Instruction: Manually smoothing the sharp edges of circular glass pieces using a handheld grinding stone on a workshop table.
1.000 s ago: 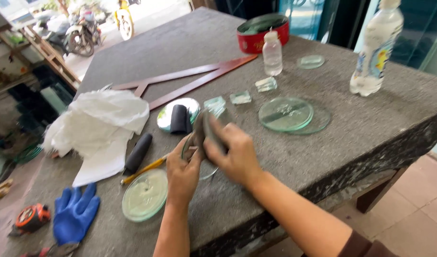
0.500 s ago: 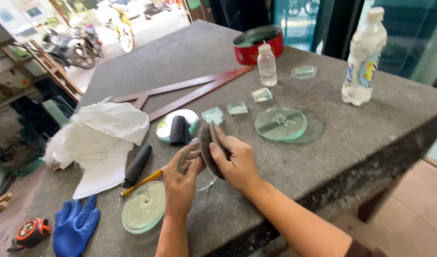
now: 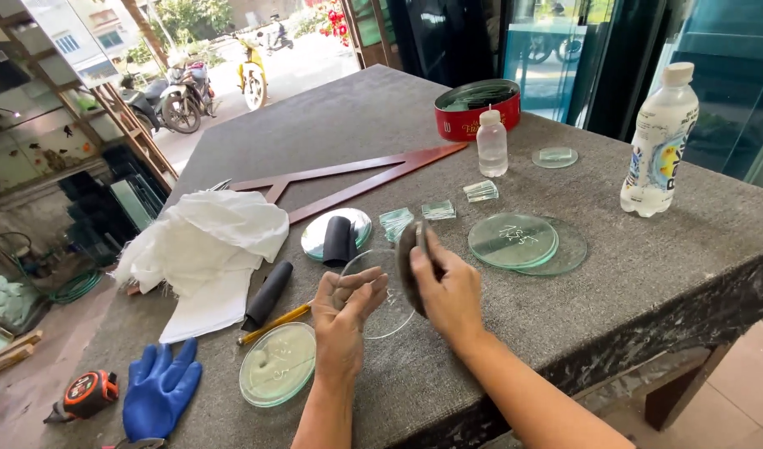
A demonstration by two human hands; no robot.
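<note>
While gripped, glass disc (image 3: 373, 293) between left hand (image 3: 341, 320), right hand (image 3: 448, 291)

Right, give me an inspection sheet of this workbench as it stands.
Surface: grey stone-topped table, dusty, chipped front edge.
Job's things: clear round glass disc held upright over the table; dark flat rubbing pad pressed against its edge.
Clutter: stacked greenish glass discs, white cloth, blue rubber glove, red round tin, two plastic bottles, wooden triangle frame, tape measure.
Grippers: left hand grips the disc; right hand holds the pad.
Cables: green hose coil on floor.
Surroundings: parked motorbikes outside, glass panels behind.
</note>
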